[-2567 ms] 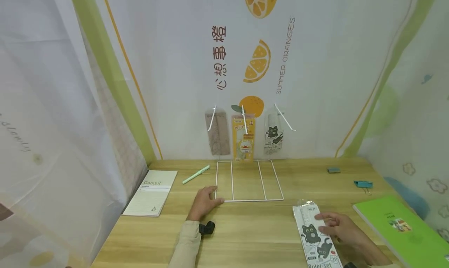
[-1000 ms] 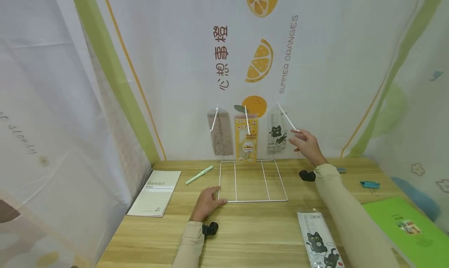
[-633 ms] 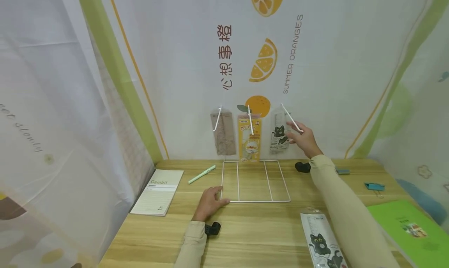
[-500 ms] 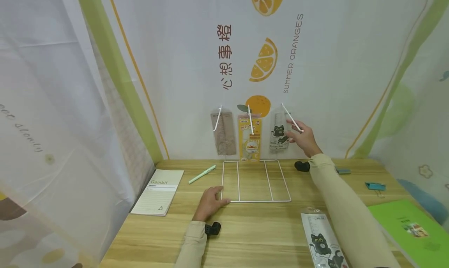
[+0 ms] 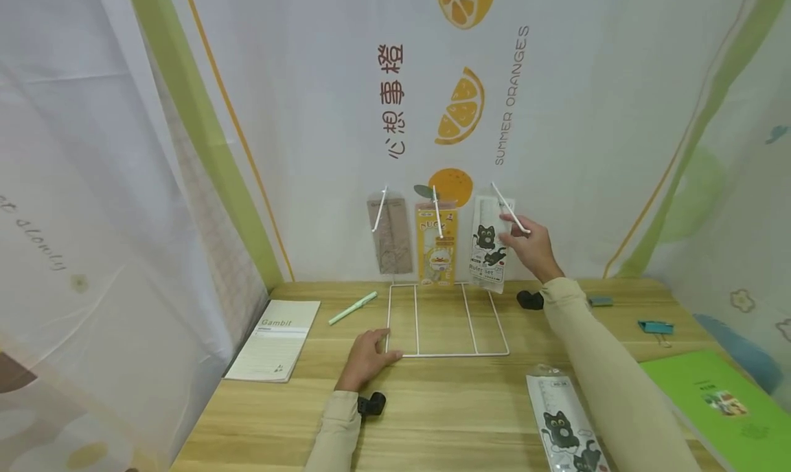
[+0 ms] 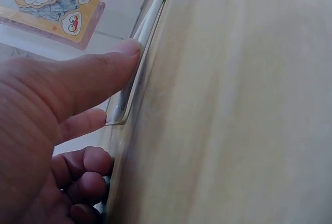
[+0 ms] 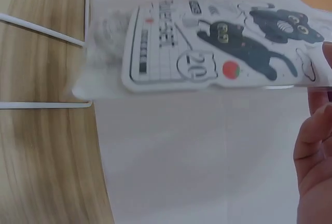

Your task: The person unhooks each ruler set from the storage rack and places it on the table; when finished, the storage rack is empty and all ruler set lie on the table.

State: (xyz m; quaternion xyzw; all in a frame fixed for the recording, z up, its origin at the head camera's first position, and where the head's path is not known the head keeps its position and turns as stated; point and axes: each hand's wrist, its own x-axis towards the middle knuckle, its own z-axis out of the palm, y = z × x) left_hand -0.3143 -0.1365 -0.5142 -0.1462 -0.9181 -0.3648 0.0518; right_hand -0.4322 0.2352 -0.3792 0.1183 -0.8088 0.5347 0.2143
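1. The left hand (image 5: 364, 359) rests open on the white wire rack base (image 5: 446, 319) on the wooden bench (image 5: 445, 403); keep it pressing down.
2. The right hand's (image 5: 530, 246) grip pinches the clear cat-print ruler-set packet (image 5: 487, 249) hanging on the white peg (image 5: 510, 208); slide it straight along the peg.

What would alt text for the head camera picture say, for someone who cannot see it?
A person's right hand holds a cat-printed ruler-set pack at the rightmost hook of a white wire rack on a wooden table. The left hand rests on the rack's near left corner. Two other packs hang on the rack, and a second cat pack lies on the table.
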